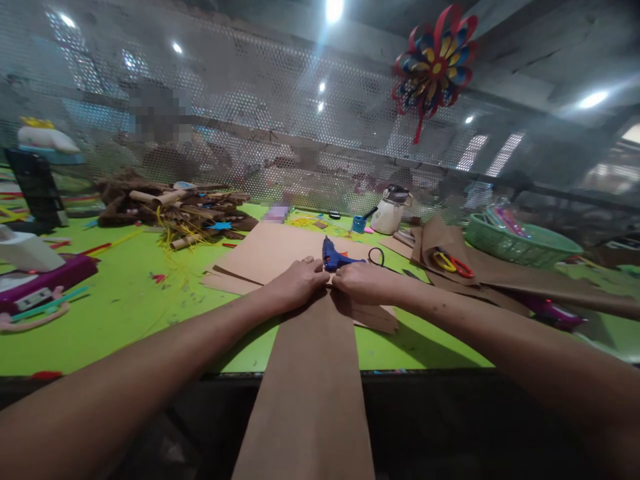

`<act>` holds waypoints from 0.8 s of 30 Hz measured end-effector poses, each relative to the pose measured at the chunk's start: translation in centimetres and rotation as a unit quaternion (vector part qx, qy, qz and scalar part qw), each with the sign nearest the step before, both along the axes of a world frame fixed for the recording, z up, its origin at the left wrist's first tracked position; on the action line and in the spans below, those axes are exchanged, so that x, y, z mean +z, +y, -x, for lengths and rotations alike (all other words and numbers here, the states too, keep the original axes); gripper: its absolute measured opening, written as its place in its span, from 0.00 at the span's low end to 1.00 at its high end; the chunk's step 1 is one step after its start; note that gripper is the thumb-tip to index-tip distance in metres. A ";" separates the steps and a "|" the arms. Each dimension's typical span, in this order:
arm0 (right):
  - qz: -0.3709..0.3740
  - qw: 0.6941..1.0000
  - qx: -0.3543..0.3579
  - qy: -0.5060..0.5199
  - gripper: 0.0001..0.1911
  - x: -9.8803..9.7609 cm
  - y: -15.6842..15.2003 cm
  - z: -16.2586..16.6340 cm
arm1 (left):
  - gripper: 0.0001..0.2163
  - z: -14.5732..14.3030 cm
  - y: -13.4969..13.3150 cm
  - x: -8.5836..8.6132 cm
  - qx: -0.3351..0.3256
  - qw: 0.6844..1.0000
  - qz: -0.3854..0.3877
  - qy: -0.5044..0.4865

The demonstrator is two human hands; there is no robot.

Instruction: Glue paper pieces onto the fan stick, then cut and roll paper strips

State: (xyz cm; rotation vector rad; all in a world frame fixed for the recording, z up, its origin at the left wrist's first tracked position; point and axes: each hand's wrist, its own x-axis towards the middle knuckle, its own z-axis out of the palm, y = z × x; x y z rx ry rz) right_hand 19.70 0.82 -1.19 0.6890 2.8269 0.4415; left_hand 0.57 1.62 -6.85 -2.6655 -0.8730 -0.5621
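Note:
A long strip of brown kraft paper runs from the green table toward me and hangs over its front edge. At the strip's far end, my left hand is closed with its fingers pinching the paper. Close beside it, my right hand is curled into a loose fist on the same end. Just beyond both hands a blue glue gun lies on a stack of brown paper sheets. The fingertips and the paper's edge between them are partly hidden.
Rolled brown paper scraps are heaped at back left. Purple power strip lies left. At right are red-and-yellow scissors on brown paper and a green basket. A white jug stands behind, before a perforated metal screen.

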 end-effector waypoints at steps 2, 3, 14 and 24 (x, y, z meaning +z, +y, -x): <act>0.010 1.000 0.001 0.000 0.09 0.2 -0.2 0.0 | 0.06 0.0 -0.1 0.1 0.002 1.000 0.001 0.005; 0.014 1.000 -0.001 0.002 0.09 0.2 -0.3 0.0 | 0.06 0.0 -0.1 0.1 0.002 1.000 0.003 0.007; -0.038 0.995 -0.089 0.030 0.09 -0.4 -0.1 -3.5 | 0.07 0.0 -0.5 0.5 -0.004 1.000 0.006 0.006; -0.019 0.979 -0.077 0.190 0.09 -2.1 -2.1 0.8 | 0.08 0.1 -1.3 1.1 0.024 1.000 -0.011 0.011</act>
